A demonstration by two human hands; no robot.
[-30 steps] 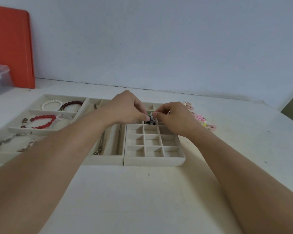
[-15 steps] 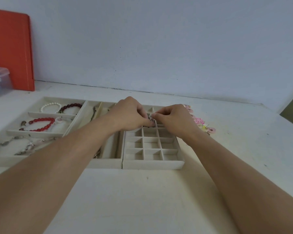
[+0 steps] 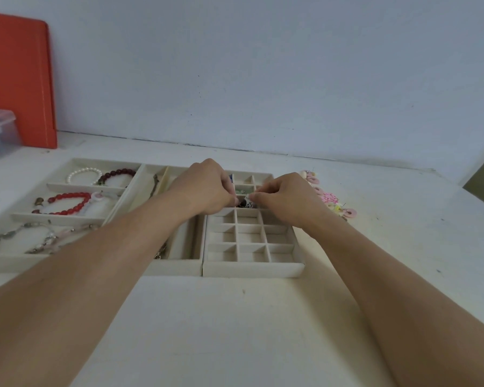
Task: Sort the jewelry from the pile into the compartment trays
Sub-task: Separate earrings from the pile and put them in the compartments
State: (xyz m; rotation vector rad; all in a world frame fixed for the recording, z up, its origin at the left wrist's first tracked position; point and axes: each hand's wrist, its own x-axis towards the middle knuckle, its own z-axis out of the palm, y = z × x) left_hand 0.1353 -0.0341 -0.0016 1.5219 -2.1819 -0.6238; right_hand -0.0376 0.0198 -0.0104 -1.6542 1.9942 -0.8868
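Both hands met over the grid tray [image 3: 252, 268]: the left hand [image 3: 207, 188] and right hand [image 3: 287, 198] together pinched a small black-and-white piece [image 3: 246, 203], probably steadying it for a cell just below the fingertips. The unsorted pile [image 3: 329, 201] lay just beyond the right hand.

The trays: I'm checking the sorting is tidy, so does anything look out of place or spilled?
Nothing looks spilled or damaged. The bracelets lie inside the left tray. Both hands pinch a small black-and-white piece over the grid tray. Only the pink pile lies unsorted on the table.
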